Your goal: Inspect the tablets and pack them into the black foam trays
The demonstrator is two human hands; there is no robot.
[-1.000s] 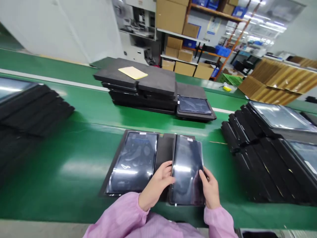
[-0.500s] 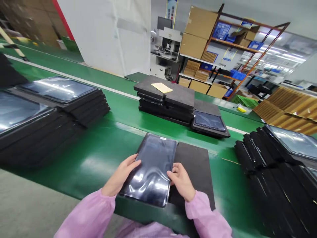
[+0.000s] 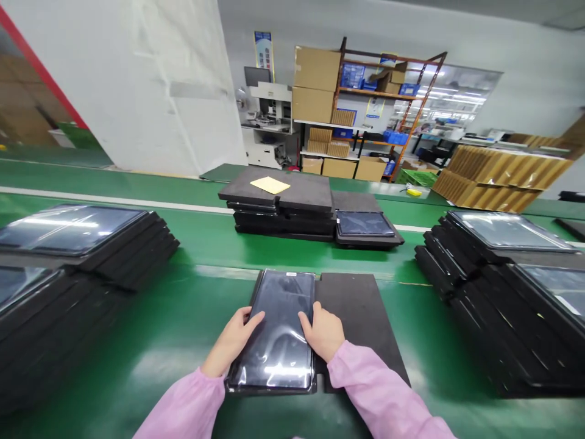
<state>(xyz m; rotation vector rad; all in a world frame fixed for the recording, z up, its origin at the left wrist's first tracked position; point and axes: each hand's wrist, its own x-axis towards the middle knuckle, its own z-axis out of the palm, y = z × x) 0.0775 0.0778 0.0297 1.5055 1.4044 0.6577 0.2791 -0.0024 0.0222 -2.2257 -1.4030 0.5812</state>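
Note:
A dark, glossy screen panel in clear plastic film, with a small white label at its far end, lies in front of me. It sits over the left side of a black foam tray. My left hand grips the panel's left edge, thumb on top and fingers hidden at the side. On the opposite edge, my right hand holds it with the thumb on the face; its other fingers are curled and partly hidden.
Stacks of black foam trays with wrapped panels stand at the left and right. Farther back is a foam stack bearing a yellow paper, beside a tray with a smaller panel. Everything rests on a green table.
The panel has come to lie straighter and lower over the foam tray's left side. My right hand has moved farther onto its right edge. The camera view has turned right and levelled.

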